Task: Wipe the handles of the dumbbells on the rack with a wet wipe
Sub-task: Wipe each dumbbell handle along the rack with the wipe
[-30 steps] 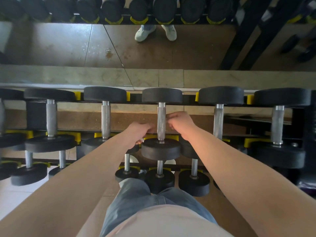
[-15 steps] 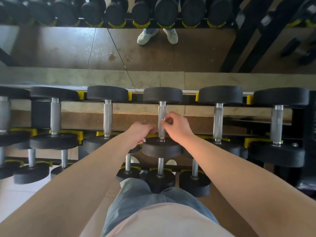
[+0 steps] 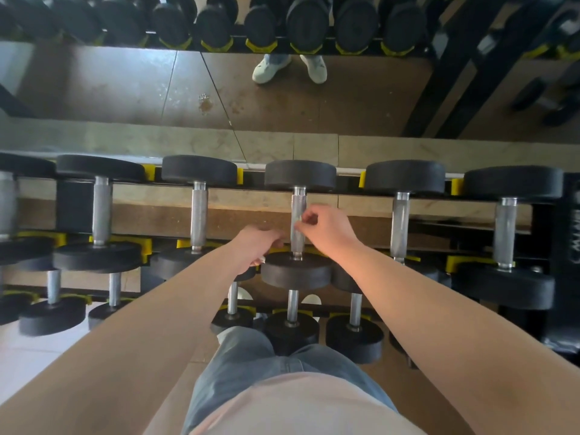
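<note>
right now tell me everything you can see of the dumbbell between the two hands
The dumbbell lies on the top shelf of the rack, its black round heads far and near, joined by a knurled silver handle. The right hand pinches the handle midway; a wipe is not clearly visible. The left hand sits by its near end.

A person's right hand pinches a small whitish wipe against the knurled steel handle of a dumbbell on the black-and-yellow rack, while the left hand rests curled just beside the handle's lower end.
</note>
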`<action>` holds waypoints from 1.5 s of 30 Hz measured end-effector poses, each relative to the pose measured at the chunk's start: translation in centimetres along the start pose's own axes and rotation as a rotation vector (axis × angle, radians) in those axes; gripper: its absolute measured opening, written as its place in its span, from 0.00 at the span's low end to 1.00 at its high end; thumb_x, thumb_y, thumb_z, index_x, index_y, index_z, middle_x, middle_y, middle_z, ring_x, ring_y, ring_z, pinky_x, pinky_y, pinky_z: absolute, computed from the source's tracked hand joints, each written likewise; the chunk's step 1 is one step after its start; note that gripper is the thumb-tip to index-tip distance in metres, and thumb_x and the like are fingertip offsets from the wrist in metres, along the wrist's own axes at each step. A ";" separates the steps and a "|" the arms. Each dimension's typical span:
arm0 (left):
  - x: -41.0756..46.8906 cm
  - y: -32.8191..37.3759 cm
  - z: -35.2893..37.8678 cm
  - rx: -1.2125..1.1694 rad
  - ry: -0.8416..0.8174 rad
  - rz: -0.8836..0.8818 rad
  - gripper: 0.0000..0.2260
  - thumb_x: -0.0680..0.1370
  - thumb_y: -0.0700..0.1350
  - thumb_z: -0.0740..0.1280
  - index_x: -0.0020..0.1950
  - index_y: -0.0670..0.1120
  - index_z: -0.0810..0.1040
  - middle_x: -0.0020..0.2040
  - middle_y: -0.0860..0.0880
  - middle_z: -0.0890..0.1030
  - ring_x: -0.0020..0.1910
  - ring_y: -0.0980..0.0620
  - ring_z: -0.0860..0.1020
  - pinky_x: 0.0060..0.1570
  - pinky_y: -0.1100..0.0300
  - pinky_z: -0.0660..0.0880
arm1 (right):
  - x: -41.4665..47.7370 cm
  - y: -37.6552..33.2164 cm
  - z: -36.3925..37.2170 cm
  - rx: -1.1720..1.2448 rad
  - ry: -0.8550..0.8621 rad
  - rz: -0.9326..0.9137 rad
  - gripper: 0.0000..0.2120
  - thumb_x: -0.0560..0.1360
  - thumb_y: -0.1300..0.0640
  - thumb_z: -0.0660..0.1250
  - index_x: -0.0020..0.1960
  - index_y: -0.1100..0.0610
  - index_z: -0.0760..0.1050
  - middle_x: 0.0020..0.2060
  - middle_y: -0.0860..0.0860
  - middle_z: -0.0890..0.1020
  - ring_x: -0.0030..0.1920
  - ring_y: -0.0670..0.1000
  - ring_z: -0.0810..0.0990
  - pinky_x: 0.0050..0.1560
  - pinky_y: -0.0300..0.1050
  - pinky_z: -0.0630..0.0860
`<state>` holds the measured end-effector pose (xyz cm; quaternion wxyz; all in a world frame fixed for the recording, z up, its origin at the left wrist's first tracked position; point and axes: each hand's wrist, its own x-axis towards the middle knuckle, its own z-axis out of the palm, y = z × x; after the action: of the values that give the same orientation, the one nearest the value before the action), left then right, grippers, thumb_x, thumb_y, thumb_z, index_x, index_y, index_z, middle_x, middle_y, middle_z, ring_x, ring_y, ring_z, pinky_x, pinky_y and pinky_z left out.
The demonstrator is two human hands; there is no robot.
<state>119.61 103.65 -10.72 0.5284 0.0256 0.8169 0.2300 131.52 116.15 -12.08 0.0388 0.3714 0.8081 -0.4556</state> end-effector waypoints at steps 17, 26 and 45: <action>-1.1 -0.8 -0.5 -0.114 0.017 0.038 0.06 0.82 0.44 0.68 0.57 0.50 0.84 0.53 0.47 0.82 0.46 0.50 0.77 0.44 0.59 0.75 | 1.3 -0.6 -0.5 -0.233 0.133 -0.296 0.09 0.81 0.57 0.67 0.56 0.55 0.85 0.51 0.51 0.83 0.51 0.49 0.81 0.56 0.49 0.80; 0.3 -1.4 -1.8 -0.214 0.017 0.026 0.14 0.82 0.34 0.65 0.53 0.52 0.82 0.56 0.47 0.82 0.57 0.48 0.81 0.63 0.52 0.79 | 0.0 -1.2 0.9 -0.426 -0.066 -0.257 0.12 0.82 0.51 0.64 0.63 0.49 0.81 0.57 0.49 0.82 0.54 0.49 0.81 0.56 0.48 0.80; 1.9 0.1 -4.8 -0.175 -0.183 0.055 0.11 0.85 0.41 0.60 0.54 0.48 0.82 0.40 0.49 0.76 0.35 0.54 0.69 0.33 0.63 0.67 | 2.3 -4.5 1.6 -0.572 0.047 0.041 0.13 0.83 0.52 0.64 0.65 0.47 0.80 0.59 0.50 0.83 0.53 0.51 0.83 0.54 0.50 0.81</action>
<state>114.48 102.63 -10.70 0.5944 0.0229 0.7410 0.3116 126.56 114.87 -10.75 0.1324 0.3719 0.8968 -0.1995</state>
